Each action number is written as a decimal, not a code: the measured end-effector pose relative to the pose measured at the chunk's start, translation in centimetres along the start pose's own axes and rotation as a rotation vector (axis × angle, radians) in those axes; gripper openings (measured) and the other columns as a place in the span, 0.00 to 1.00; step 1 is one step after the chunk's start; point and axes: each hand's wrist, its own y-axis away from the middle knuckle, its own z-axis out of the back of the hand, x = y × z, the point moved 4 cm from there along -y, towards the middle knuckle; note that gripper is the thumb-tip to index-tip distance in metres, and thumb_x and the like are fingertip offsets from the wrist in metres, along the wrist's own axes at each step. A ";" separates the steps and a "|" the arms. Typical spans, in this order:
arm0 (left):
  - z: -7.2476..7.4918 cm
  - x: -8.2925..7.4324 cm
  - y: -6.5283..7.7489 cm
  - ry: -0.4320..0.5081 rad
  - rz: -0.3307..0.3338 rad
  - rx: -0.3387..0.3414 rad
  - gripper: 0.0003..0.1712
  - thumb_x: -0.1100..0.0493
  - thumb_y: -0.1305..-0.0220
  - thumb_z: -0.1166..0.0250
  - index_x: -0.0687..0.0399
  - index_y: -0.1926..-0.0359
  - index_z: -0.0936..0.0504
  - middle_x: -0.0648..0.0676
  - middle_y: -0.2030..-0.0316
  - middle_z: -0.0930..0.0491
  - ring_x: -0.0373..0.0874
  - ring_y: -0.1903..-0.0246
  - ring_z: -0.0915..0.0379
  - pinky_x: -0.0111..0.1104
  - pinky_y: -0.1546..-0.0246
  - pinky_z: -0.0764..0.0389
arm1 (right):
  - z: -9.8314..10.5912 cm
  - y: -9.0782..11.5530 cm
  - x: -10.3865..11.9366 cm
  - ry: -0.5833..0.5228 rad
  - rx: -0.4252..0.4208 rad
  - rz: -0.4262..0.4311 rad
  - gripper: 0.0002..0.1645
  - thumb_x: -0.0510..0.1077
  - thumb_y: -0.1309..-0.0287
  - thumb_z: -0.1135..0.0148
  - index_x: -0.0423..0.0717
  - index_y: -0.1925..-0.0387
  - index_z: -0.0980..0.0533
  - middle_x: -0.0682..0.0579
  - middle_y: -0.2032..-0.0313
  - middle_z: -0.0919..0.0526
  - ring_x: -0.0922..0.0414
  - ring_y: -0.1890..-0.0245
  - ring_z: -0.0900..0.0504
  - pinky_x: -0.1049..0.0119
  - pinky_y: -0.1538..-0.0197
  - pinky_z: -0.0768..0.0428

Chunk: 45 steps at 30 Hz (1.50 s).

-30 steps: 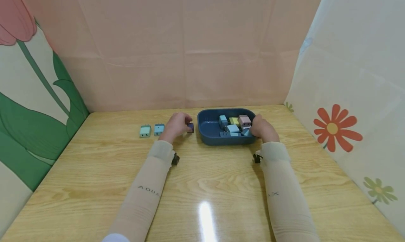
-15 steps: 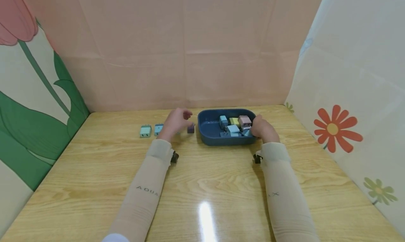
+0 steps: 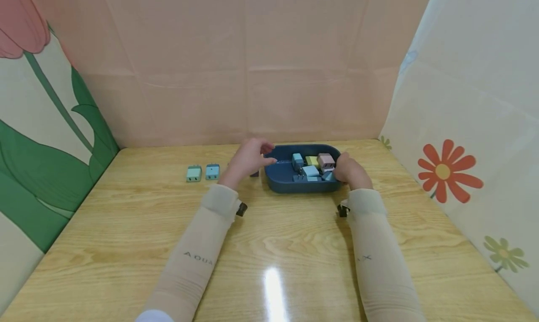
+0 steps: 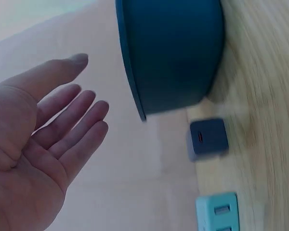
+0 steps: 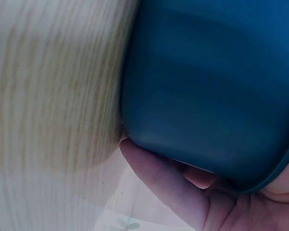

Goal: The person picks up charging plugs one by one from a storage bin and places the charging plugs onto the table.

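Navy-blue tray (image 3: pixel 303 187) sits on the wood-grain surface (image 3: pixel 294 237), long axis approx. 9 to 3 o'clock (head view, 12 = away from the person). Key relation, I'd judge: L hand (image 3: pixel 247 159) vs. the chargers inside. L fingers (image 4: pixel 84 149) are relaxed, fairly straight, thumb apart, nothing held; in head view the tips overlap the tray's 9 o'clock end, contact w/ rim can't be told. Nearest inside, the blue charger (image 3: pixel 297 161), lies approx. 3–4 o'clock from those tips, its own long axis roughly 12–6; L is the nearer hand. Past it, toward 3: yellow charger (image 3: pixel 311 161), then pink charger (image 3: pixel 325 161), the latter right by R hand (image 3: pixel 353 170), so nearer R. Light-blue charger (image 3: pixel 310 171) is at approx. 4. R fingers curl round the tray's 3 o'clock end, thumb along the outer wall per R wrist cam. Outside: dark charger (image 4: pixel 209 138) just off the tray's 9 o'clock end, approx. 7–8 from L tips, mostly hidden by L hand in head view; mint charger (image 3: pixel 193 173) & blue-topped charger (image 3: pixel 212 171) well off, approx. 8–9.
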 end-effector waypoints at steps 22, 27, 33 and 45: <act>-7.2 -3.9 0.0 -0.176 -0.214 0.109 0.16 0.58 0.23 0.31 0.49 0.38 0.10 0.50 0.41 0.09 0.43 0.41 0.13 0.35 0.36 0.13 | -0.1 -0.3 0.2 0.009 -0.001 -0.010 0.45 0.38 0.20 0.59 0.21 0.19 0.69 0.19 0.24 0.39 0.38 0.43 0.23 0.55 0.53 0.20; -7.3 -3.6 -0.1 -0.164 -0.200 0.114 0.16 0.58 0.22 0.32 0.49 0.39 0.10 0.50 0.42 0.09 0.42 0.42 0.12 0.34 0.37 0.13 | 0.0 -0.1 0.2 0.023 0.006 -0.013 0.46 0.38 0.20 0.59 0.20 0.19 0.70 0.19 0.24 0.39 0.37 0.42 0.24 0.52 0.49 0.19; -7.5 -3.4 -0.1 -0.135 -0.160 0.122 0.15 0.58 0.21 0.33 0.50 0.40 0.09 0.51 0.44 0.08 0.43 0.45 0.11 0.35 0.41 0.11 | -0.1 0.0 0.2 0.044 0.010 -0.012 0.48 0.39 0.20 0.58 0.19 0.20 0.72 0.17 0.23 0.42 0.36 0.38 0.25 0.45 0.37 0.21; -7.7 -2.8 -0.2 -0.101 -0.143 0.098 0.12 0.57 0.22 0.32 0.47 0.44 0.07 0.50 0.47 0.07 0.41 0.48 0.11 0.33 0.45 0.10 | -0.4 -0.6 0.1 0.026 0.015 -0.007 0.48 0.37 0.21 0.60 0.19 0.20 0.76 0.15 0.22 0.46 0.35 0.38 0.26 0.44 0.38 0.22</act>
